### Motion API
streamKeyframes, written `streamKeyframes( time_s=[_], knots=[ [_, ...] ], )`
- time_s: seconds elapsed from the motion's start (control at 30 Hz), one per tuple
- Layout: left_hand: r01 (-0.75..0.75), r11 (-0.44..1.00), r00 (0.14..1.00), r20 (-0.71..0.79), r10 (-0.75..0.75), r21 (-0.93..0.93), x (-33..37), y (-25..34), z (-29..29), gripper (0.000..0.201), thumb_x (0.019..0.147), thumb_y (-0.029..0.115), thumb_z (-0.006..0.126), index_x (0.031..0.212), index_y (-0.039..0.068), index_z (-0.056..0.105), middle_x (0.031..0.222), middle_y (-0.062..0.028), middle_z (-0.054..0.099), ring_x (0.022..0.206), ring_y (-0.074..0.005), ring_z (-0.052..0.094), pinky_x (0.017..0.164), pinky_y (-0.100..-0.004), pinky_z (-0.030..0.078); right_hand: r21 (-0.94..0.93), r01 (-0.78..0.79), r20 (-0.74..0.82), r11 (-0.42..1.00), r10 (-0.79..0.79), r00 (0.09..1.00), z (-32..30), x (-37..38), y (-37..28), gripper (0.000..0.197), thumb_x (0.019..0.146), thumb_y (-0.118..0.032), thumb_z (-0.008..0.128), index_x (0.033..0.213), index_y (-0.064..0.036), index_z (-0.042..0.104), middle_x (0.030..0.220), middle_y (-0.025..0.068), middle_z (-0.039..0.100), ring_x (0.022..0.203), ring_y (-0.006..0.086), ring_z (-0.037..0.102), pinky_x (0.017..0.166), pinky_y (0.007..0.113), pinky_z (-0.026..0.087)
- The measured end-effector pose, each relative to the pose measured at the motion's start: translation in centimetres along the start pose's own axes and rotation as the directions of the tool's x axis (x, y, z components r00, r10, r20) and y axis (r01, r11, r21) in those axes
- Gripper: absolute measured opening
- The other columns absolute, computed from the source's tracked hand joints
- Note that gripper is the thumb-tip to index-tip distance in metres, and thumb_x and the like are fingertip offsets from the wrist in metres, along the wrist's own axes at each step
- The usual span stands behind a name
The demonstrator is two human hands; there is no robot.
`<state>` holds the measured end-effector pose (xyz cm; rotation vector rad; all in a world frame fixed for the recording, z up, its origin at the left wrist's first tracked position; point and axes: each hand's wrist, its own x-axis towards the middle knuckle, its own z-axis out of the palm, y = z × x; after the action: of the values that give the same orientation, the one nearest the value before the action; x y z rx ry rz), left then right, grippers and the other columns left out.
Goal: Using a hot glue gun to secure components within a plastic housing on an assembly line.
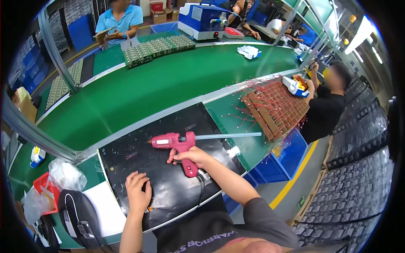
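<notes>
A pink hot glue gun (167,141) is in my right hand (197,157), with my fingers wrapped round its handle. Its nozzle points left, and a long translucent glue stick (230,135) juts out of its back to the right. From the bottom of the handle a dark cord (201,189) runs down toward the table's front edge. Flat on the black work mat (168,196), my left hand (138,189) rests with its fingers stretched out and holds nothing. A small orange bit (149,209) lies beside the left wrist.
Beyond the mat runs a green conveyor belt (139,92). A brown gridded tray (276,107) with red wires stands to the right, by a co-worker (331,101). At left are a black bag (78,215), white paper (105,206) and a red bin (40,183) with plastic bags.
</notes>
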<state>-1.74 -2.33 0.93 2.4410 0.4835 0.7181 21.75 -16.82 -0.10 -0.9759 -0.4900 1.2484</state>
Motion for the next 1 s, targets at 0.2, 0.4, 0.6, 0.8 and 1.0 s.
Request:
streamKeyframes(
  time_s=[0.2, 0.4, 0.6, 0.8, 1.0],
  knots=[
    [-0.025, 1.000, 1.000, 0.018, 0.025, -0.005, -0.20, -0.16, 0.40, 0.016, 0.069, 0.001, 0.069, 0.085, 0.005, 0.068, 0.095, -0.0074, 0.062, 0.111, -0.0328, 0.051, 0.095, -0.0437, 0.040, 0.011, -0.008, -0.008, 1.000, 0.008, 1.000, -0.06, -0.07, -0.13, 0.018, 0.082, -0.005, 0.066, 0.098, -0.0006, 0.061, 0.093, 0.0126, 0.067, 0.094, 0.0240, 0.067, 0.077, 0.032, 0.052],
    [-0.005, 1.000, 1.000, 0.016, 0.005, 0.005, -0.26, 0.18, 0.26, 0.018, 0.070, 0.001, 0.068, 0.088, 0.004, 0.067, 0.106, -0.0085, 0.062, 0.115, -0.0331, 0.050, 0.098, -0.0445, 0.039, -0.009, -0.010, -0.008, 1.000, 0.010, 1.000, 0.11, 0.01, -0.13, 0.018, 0.082, -0.007, 0.066, 0.098, -0.0019, 0.061, 0.093, 0.0125, 0.067, 0.094, 0.0243, 0.067, 0.077, 0.032, 0.052],
    [-0.023, 0.999, 0.999, 0.048, 0.022, 0.024, -0.26, 0.30, 0.08, 0.018, 0.071, 0.000, 0.068, 0.088, 0.004, 0.066, 0.108, -0.0097, 0.061, 0.116, -0.0332, 0.050, 0.099, -0.0436, 0.039, 0.009, 0.017, 0.021, 1.000, -0.018, 1.000, -0.12, -0.07, 0.22, 0.018, 0.082, -0.005, 0.066, 0.098, -0.0023, 0.060, 0.092, 0.0122, 0.067, 0.093, 0.0237, 0.066, 0.077, 0.033, 0.052],
    [-0.022, 0.999, 0.999, 0.043, 0.021, 0.028, -0.28, 0.08, 0.09, 0.016, 0.071, 0.000, 0.067, 0.087, 0.005, 0.065, 0.107, -0.0093, 0.060, 0.115, -0.0332, 0.050, 0.099, -0.0434, 0.039, -0.004, 0.014, 0.028, 1.000, -0.013, 1.000, 0.00, 0.11, 0.27, 0.019, 0.081, -0.004, 0.066, 0.099, -0.0021, 0.060, 0.092, 0.0115, 0.067, 0.093, 0.0235, 0.067, 0.076, 0.033, 0.052],
    [0.013, 1.000, 1.000, 0.026, -0.013, -0.008, -0.19, 0.21, 0.29, 0.015, 0.071, 0.000, 0.067, 0.086, 0.005, 0.067, 0.101, -0.0081, 0.060, 0.113, -0.0329, 0.050, 0.098, -0.0438, 0.038, -0.004, 0.008, 0.016, 1.000, -0.008, 1.000, -0.08, -0.12, -0.02, 0.019, 0.081, -0.004, 0.066, 0.099, -0.0021, 0.060, 0.092, 0.0119, 0.067, 0.093, 0.0233, 0.067, 0.077, 0.032, 0.052]
  ],
)
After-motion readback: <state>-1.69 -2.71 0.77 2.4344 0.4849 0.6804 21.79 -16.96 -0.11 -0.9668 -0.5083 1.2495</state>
